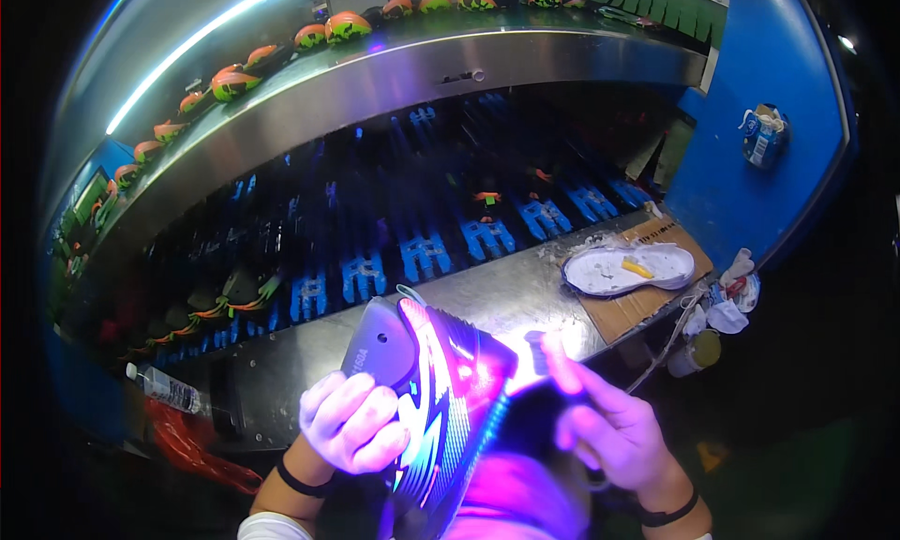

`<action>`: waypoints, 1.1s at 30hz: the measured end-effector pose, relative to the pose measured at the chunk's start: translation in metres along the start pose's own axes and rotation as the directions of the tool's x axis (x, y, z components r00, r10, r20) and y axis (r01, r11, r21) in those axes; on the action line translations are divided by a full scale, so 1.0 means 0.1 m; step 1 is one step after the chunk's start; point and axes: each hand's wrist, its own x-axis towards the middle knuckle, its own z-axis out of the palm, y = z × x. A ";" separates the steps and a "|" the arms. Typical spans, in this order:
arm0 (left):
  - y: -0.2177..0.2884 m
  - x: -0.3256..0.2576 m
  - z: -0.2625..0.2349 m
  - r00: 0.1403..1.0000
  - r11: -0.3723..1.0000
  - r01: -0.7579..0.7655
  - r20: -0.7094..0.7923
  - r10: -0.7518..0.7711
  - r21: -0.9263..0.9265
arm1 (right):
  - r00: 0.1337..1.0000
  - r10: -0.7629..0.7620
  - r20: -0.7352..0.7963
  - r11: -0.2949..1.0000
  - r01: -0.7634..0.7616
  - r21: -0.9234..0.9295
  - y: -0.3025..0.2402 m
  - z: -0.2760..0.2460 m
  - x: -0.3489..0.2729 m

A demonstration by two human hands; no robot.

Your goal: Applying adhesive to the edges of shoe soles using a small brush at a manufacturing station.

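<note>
A long steel-edged shelf (403,76) is curved across the top from 10 to 1 o'clock, lined with orange-and-green shoes (348,26). Below it, a dark recess is filled with rows of blue supports (427,257). At 2 o'clock, a tall blue panel (778,62) is seen, with a small container (766,142) fixed to its face. A bare metal counter (511,292) is stretched through the middle, from 8 to 3 o'clock. On its right end, a brown cardboard sheet (619,317) is laid.

At 6 o'clock, nearest the wearer, a black patterned shoe upper (441,409) on a dark last (384,341) is held tilted, the last's top pointed toward 11 o'clock. Its side is flooded with pink, violet and blue light. At 3 o'clock, a white shoe sole (600,273) is rested on the cardboard. At 8 o'clock, a crumpled red plastic sheet (192,451) is seen.

By the left hand (352,426), at 7 o'clock, the upper and its last are gripped, that grip clamped on them with fingers curled. The right hand (614,437) is raised between 4 and 5 o'clock, index finger extended; because of blur and glare, whether its grip is closed on the small dark object (536,343) at its fingertip cannot be told.

Beside the red sheet, a clear labelled bottle (169,390) is lying. Smallest, a yellow piece (638,268) is set on the sole.
</note>
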 end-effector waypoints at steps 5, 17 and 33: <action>-0.09 0.06 -0.10 0.997 0.997 -0.066 -0.033 0.065 -0.031 | 0.999 -0.045 0.021 0.964 0.049 -0.262 -0.18 0.12 -0.12; -0.26 0.33 -0.18 0.983 0.983 -0.179 -0.038 0.177 -0.047 | 0.795 -0.607 0.009 0.594 0.460 -0.660 0.01 0.45 -0.19; -0.42 0.39 -0.22 0.939 0.935 -0.342 -0.065 0.337 -0.096 | 0.810 -0.390 0.437 0.175 0.532 -0.829 -0.32 -0.15 -0.15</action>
